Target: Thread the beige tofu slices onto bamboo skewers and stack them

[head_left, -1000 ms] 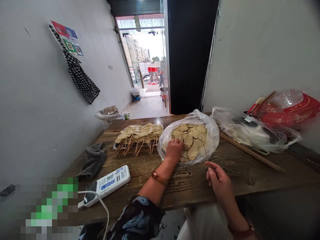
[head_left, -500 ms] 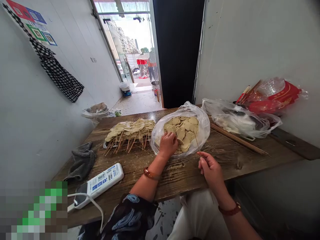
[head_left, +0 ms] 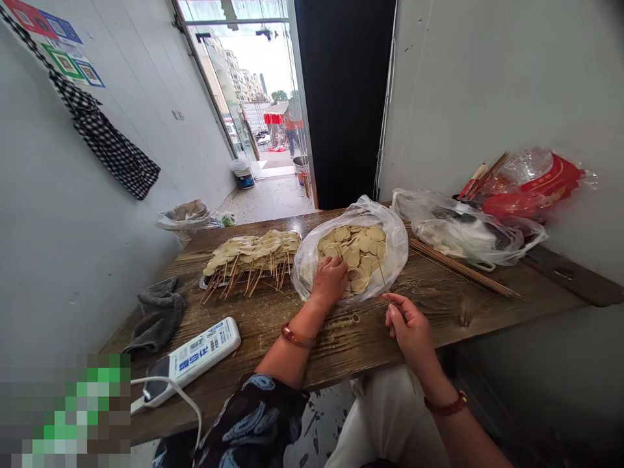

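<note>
Open table (head_left: 448,315) at the bag's (head_left: 397,244) four o'clock.
Sticks (head_left: 463,268) lie in the way at three, skewers (head_left: 251,257) at nine.

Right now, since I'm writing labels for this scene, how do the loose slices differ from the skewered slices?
The loose slices lie jumbled in a plastic bag; the skewered slices lie stacked in wavy layers, with sticks poking out. The left hand is at the loose slices, while neither hand touches the skewered slices. Both are pale, thin and on the wooden table.
</note>
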A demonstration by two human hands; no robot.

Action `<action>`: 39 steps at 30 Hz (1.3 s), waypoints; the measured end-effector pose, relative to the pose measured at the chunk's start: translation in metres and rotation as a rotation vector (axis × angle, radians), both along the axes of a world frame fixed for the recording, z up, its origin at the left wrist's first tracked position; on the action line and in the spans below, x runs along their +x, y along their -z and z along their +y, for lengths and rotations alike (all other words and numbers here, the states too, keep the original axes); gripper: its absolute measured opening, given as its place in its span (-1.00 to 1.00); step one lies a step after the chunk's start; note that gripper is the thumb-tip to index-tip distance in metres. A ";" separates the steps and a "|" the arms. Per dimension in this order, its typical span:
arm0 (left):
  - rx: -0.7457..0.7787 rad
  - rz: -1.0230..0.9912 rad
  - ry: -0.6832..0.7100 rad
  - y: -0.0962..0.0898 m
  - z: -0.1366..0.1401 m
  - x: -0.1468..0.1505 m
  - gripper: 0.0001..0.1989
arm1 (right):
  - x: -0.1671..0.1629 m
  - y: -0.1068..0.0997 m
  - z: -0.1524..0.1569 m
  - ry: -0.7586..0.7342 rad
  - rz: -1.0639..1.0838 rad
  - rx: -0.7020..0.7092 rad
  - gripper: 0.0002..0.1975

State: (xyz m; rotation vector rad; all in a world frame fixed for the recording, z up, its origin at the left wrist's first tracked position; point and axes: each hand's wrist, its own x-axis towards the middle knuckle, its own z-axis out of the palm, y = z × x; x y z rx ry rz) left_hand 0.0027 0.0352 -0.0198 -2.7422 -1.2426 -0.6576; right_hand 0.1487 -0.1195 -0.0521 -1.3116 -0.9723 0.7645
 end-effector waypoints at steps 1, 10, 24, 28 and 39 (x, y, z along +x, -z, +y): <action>-0.009 -0.013 0.013 0.000 0.000 0.000 -0.85 | 0.000 0.000 0.000 0.000 -0.001 0.000 -0.63; -0.362 -0.488 -0.071 0.008 0.010 -0.003 -0.85 | 0.001 0.003 0.000 -0.006 0.000 -0.011 -0.62; -0.774 -0.844 -0.025 0.011 0.014 -0.004 -0.78 | -0.001 0.000 -0.003 -0.031 -0.011 -0.019 -0.62; -0.925 -1.016 0.101 -0.002 0.008 -0.009 -0.80 | 0.000 0.003 -0.002 -0.057 -0.089 -0.020 -0.64; -1.046 -1.050 0.156 -0.030 -0.012 -0.012 -0.65 | 0.002 -0.001 0.004 -0.072 -0.404 0.077 -0.73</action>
